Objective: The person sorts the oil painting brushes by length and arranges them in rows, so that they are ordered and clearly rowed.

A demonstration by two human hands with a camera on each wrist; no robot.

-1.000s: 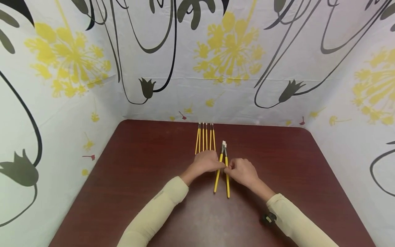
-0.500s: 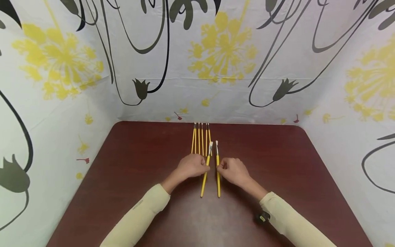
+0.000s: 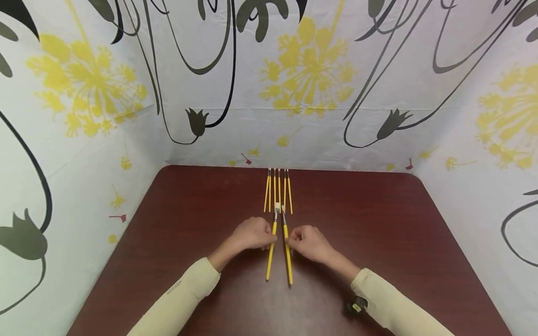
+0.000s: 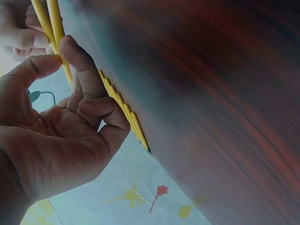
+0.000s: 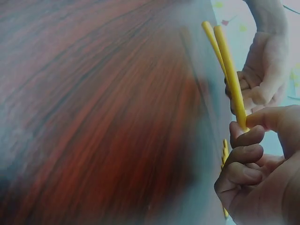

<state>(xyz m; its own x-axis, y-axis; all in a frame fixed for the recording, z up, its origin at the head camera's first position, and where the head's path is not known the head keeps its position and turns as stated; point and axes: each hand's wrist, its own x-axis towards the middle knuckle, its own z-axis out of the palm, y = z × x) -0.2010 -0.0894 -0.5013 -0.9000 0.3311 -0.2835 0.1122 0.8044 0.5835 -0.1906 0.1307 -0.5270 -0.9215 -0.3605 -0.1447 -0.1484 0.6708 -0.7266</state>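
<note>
My left hand (image 3: 253, 233) pinches a yellow-handled paintbrush (image 3: 270, 262) between thumb and forefinger, its pale bristles pointing away from me. Just to its right, my right hand (image 3: 310, 242) holds a second paintbrush (image 3: 288, 263) the same way. The bristle ends lean close together and the handle ends spread apart. In the left wrist view, the thumb and fingertip of the left hand (image 4: 65, 122) meet at the yellow handle. From the right wrist, the brush handle (image 5: 229, 65) rises out of the right hand's (image 5: 262, 168) pinch; its bristle end is hidden there.
Several thinner yellow paintbrushes (image 3: 275, 186) lie side by side at the far edge of the dark red-brown table (image 3: 201, 196), bristles toward the wall. A flower-patterned white cloth (image 3: 235, 93) surrounds the table on three sides. A small black device (image 3: 358, 304) hangs by the right sleeve.
Both hands have shifted left and nearer to me with their paintbrushes, coming in front of the row. The bristle ends have drawn closer together than half a second ago. The row stays put.
</note>
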